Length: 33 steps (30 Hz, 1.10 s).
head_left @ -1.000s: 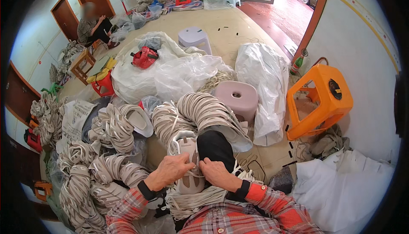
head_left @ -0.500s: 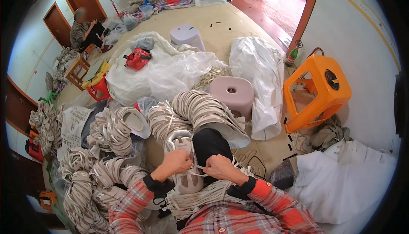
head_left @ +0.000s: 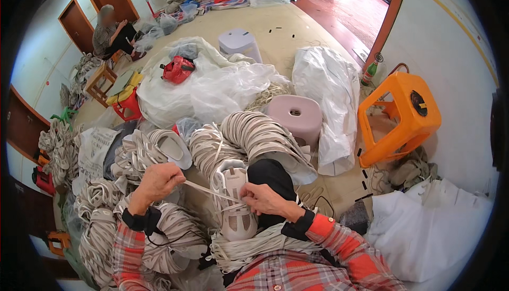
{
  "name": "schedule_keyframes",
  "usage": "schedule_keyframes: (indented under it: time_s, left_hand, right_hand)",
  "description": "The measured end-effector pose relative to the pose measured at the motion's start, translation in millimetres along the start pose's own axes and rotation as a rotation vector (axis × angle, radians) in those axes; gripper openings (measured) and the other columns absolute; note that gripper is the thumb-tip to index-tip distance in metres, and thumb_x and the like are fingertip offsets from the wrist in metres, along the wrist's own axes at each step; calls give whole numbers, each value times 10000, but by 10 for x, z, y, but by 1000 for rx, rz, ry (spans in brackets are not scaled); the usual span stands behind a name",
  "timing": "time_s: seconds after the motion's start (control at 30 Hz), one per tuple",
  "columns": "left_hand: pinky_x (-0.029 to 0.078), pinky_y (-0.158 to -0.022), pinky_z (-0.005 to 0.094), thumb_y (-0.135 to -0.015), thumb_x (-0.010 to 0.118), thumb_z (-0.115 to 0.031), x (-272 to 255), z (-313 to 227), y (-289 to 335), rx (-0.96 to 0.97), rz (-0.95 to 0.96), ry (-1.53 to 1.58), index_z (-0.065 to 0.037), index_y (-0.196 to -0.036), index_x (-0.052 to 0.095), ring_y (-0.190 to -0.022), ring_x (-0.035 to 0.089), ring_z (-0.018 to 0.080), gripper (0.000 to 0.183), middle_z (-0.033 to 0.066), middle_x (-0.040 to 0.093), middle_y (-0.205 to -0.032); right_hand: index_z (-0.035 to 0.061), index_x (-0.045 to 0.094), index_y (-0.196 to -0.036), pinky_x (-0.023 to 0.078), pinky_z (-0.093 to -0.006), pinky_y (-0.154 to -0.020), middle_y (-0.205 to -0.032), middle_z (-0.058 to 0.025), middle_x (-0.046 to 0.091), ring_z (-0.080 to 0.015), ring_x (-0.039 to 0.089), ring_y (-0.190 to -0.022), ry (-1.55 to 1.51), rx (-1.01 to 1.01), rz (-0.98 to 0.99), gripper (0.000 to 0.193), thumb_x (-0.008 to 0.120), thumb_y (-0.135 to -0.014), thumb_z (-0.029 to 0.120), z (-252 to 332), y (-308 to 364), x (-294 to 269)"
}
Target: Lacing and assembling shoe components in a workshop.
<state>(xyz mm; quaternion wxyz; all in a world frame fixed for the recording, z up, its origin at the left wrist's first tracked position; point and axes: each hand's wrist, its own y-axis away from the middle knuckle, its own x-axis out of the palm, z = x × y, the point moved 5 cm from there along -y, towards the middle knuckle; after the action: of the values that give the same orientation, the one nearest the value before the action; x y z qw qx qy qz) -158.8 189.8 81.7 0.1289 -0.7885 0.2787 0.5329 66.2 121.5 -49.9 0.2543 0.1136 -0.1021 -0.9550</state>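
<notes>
A beige and white shoe upper (head_left: 238,226) rests on my lap, its toe end toward me. Out to its left, my left hand (head_left: 160,181) is closed on a pale flat shoelace (head_left: 204,189), which runs taut to the eyelets. My right hand (head_left: 263,200) is at the upper's right edge, fingers pinched by the lacing; its fingertips partly hide what they grip, seemingly the lace. Below the upper, a bundle of loose laces (head_left: 233,249) lies across my lap. Just beyond my knee (head_left: 271,177) curve long nested stacks of similar uppers (head_left: 260,134).
More bundled uppers (head_left: 98,243) are heaped at left. A mauve stool (head_left: 297,112), a white sack (head_left: 323,95) and an orange stool (head_left: 408,108) stand ahead and right. White sheeting (head_left: 424,232) lies at right. Far left, another person (head_left: 108,34) sits near the doors.
My left hand has moved left and up from the upper, drawing the lace out straight. My right hand has stayed by the upper's right edge. The view has shifted slightly.
</notes>
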Motion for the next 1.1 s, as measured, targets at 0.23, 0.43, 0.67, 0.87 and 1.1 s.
schedule_keyframes:
  time_s: [0.23, 0.43, 0.67, 0.87, 1.1]
  left_hand:
    - [423, -569, 345, -786, 594, -169, 192, -145, -89, 87, -104, 6, -1, -746, 598, -617, 553, 278, 172, 136, 556, -658]
    - [444, -578, 333, -799, 586, -164, 227, -68, -16, -99, -106, 237, -6, -799, 624, -623, 572, 285, 162, 143, 600, -694]
    - [445, -588, 327, -800, 580, -154, 232, -40, 36, -123, -86, 271, -3, -802, 624, -637, 578, 279, 157, 151, 596, -694]
    - [444, -593, 330, -805, 567, -159, 270, -44, 22, -105, -104, 285, -3, -807, 619, -647, 579, 288, 164, 151, 596, -705]
    - [444, -599, 342, -807, 556, -157, 287, -59, 10, -109, -92, 253, -5, -802, 615, -666, 582, 300, 163, 152, 598, -716]
  right_hand:
    - [14, 515, -903, 463, -397, -654, -862, -148, 522, -314, 562, -761, 271, -495, 88, 124, 525, -820, 105, 54, 48, 86]
    - [1, 486, -958, 485, -366, -631, -851, -116, 472, -297, 560, -739, 653, -590, 130, 181, 533, -805, 85, 129, 134, 238]
    - [-28, 472, -914, 496, -327, -598, -821, -118, 445, -256, 556, -704, 881, -808, 120, 201, 522, -745, 69, 104, 180, 229]
    - [-26, 470, -847, 468, -311, -547, -772, -107, 451, -232, 544, -668, 1058, -746, 101, 154, 526, -736, 65, 133, 126, 307]
    - [-21, 471, -851, 451, -303, -543, -734, -93, 460, -227, 542, -638, 949, -791, 116, 140, 512, -754, 70, 145, 120, 283]
